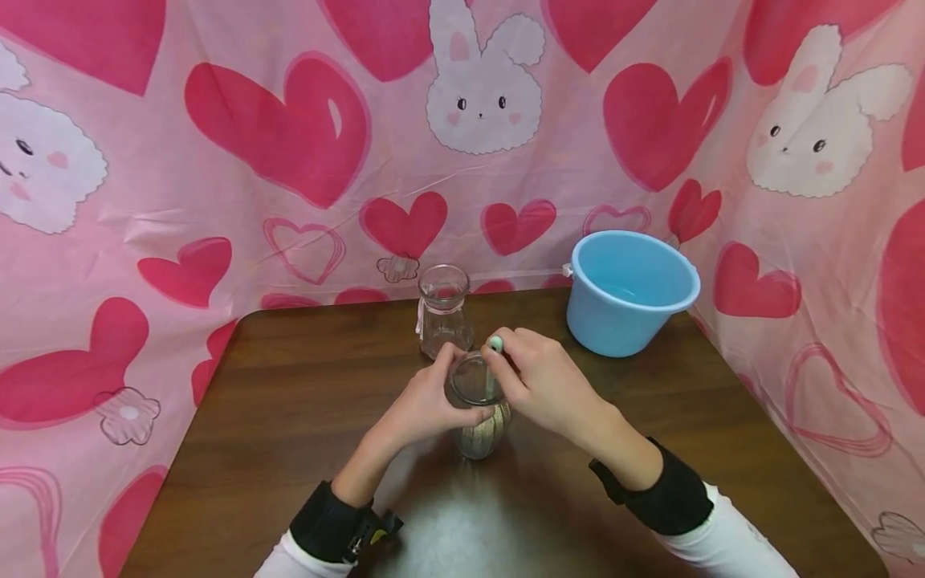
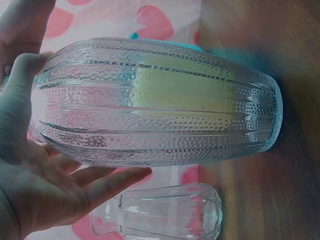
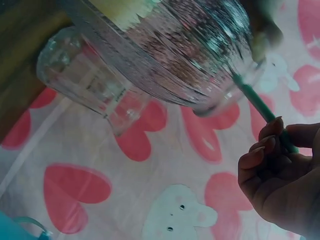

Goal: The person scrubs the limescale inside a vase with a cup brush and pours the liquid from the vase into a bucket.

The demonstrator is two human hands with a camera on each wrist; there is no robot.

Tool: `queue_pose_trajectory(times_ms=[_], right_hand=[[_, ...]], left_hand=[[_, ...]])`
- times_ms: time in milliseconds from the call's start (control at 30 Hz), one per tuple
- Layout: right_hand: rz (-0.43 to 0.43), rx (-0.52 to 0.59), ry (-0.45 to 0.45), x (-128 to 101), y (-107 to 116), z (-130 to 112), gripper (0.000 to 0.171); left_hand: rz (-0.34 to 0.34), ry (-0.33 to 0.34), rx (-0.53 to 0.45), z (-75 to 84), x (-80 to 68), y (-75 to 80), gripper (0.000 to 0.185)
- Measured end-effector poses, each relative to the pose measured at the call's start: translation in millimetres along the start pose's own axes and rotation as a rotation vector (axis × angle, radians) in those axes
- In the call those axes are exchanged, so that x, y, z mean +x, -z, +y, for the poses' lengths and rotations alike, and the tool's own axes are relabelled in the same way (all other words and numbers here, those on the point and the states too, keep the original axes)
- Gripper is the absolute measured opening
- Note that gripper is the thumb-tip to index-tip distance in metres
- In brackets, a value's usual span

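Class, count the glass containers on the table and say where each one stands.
2. A ribbed glass jar stands near the table's middle, held by the left hand. A smaller glass bottle stands just behind it, toward the backdrop. None seem hidden.

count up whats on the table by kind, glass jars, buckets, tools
Glass jars: 2, the ribbed jar held by the left hand and the smaller jar behind it
Buckets: 1, the blue bucket
Tools: 1, a green-handled tool pinched by the right hand
Total: 4
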State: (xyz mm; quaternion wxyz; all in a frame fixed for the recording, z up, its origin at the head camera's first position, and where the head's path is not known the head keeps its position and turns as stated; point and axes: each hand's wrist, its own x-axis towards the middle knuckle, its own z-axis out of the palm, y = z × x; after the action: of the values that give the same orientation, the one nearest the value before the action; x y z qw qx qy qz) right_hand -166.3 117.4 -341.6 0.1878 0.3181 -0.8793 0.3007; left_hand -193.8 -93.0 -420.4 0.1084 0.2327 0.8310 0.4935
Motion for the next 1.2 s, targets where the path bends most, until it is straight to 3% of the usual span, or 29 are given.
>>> queue_pose_trajectory(times_ms=[300,533,633,933,1200], right_hand=[[0.119,0.139,0.066,12.3,16.9,-8.5,0.004],[-0.042,0.082,0.038,6.3,-9.2,1.3,0.007],[-0.069,0.098,0.018,5.8,-12.5,3.9,0.006],[0.137,0.278,0.106,15.4,10.2,-4.4,0.007],[-0.064,0.277,0.021,3.7,-16.8,7.2,0.007]], left_hand=[[0.027,0.010,0.009,1.9,-1.7,0.0,0.071],[0.044,-0.021,0.026,-0.1,-1.6,-2.0,0.066],[0.044,-0.017,0.027,-1.8,-1.8,-3.0,0.065],[0.034,0.018,0.009,-2.8,-1.7,-3.7,0.071],[0.046,-0.001,0.037,-2.3,-2.0,-3.4,0.064]])
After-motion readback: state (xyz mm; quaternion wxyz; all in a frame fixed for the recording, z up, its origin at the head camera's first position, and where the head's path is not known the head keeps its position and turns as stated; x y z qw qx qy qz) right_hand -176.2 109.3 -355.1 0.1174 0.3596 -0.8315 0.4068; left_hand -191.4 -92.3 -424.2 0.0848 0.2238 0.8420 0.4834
